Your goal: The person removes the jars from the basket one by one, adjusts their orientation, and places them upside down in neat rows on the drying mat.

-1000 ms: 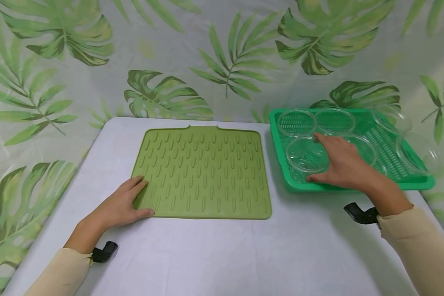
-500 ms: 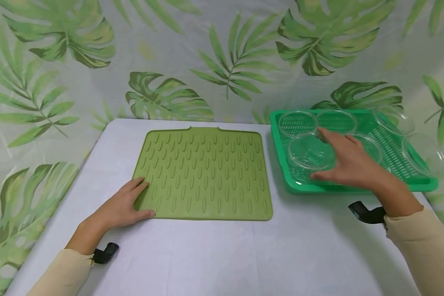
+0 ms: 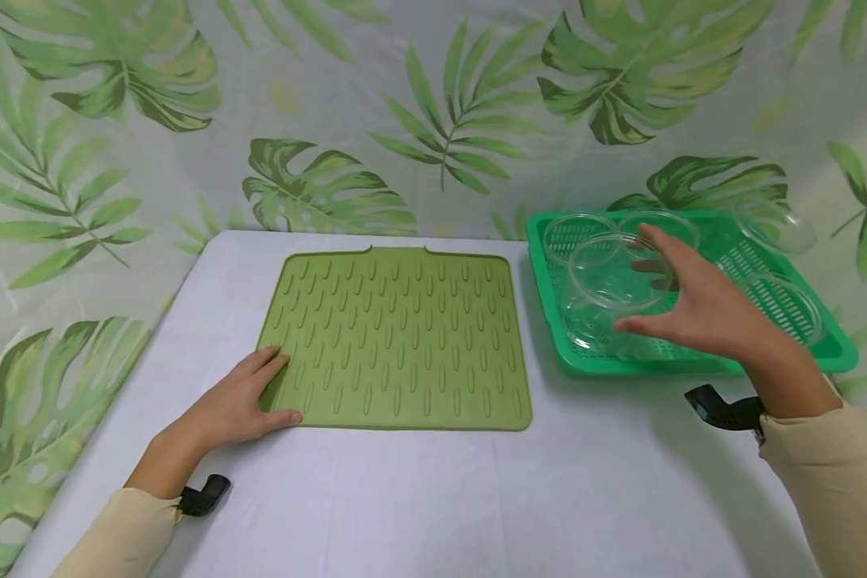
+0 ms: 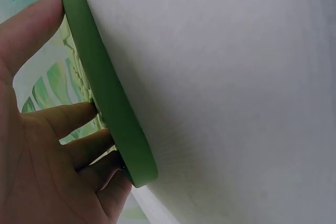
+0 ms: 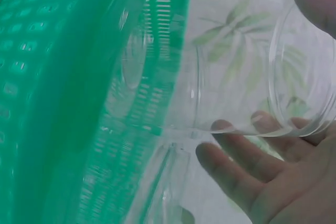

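A green silicone mat [image 3: 397, 337] with raised oval ridges lies flat on the white table. At its front left corner rests my left hand [image 3: 234, 401], thumb along the front edge and fingertips on the left side; the left wrist view has the fingers [image 4: 79, 148] touching the mat's edge [image 4: 107, 77]. Over the green basket [image 3: 559, 349], my right hand [image 3: 708, 301] grips a clear round container [image 3: 610, 277] by its sides. In the right wrist view, the thumb is above this see-through container [image 5: 236, 61] and the fingers [image 5: 236, 166] are below it.
Several other clear containers stand in the basket, among them one at the back left [image 3: 574, 229] and one at the right [image 3: 787, 309]. A leaf-patterned cloth [image 3: 448, 104] hangs behind the table [image 3: 405, 498].
The clear container in my right hand has risen out of its place in the basket, and the hand has shifted slightly up and right. My left hand stays on the mat.
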`<action>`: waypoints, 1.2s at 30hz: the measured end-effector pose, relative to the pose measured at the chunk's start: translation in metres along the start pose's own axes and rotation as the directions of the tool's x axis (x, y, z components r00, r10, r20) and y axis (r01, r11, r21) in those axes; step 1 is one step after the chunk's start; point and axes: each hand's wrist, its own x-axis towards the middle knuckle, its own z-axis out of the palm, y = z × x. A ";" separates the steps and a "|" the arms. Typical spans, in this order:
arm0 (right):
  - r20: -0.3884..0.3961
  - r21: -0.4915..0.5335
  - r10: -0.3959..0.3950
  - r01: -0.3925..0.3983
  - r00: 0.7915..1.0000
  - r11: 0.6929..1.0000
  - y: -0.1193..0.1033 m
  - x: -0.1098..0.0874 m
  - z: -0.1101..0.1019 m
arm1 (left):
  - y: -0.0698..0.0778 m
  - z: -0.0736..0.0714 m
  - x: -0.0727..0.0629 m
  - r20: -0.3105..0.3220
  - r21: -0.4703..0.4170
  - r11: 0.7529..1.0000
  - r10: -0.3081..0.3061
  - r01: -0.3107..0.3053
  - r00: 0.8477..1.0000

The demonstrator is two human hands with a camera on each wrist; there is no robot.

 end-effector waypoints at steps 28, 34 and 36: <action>-0.011 0.130 -0.106 0.106 0.994 0.986 0.002 0.002 0.019 | -0.002 -0.001 -0.003 -0.023 0.009 1.000 -0.002 0.002 1.000; -0.016 0.147 -0.100 0.102 0.995 0.984 -0.001 0.001 0.017 | -0.002 0.000 -0.002 -0.011 -0.004 1.000 -0.002 0.002 1.000; -0.024 0.157 -0.096 0.099 0.995 0.983 -0.003 0.000 0.014 | -0.003 0.001 -0.002 -0.007 -0.003 1.000 0.000 0.000 1.000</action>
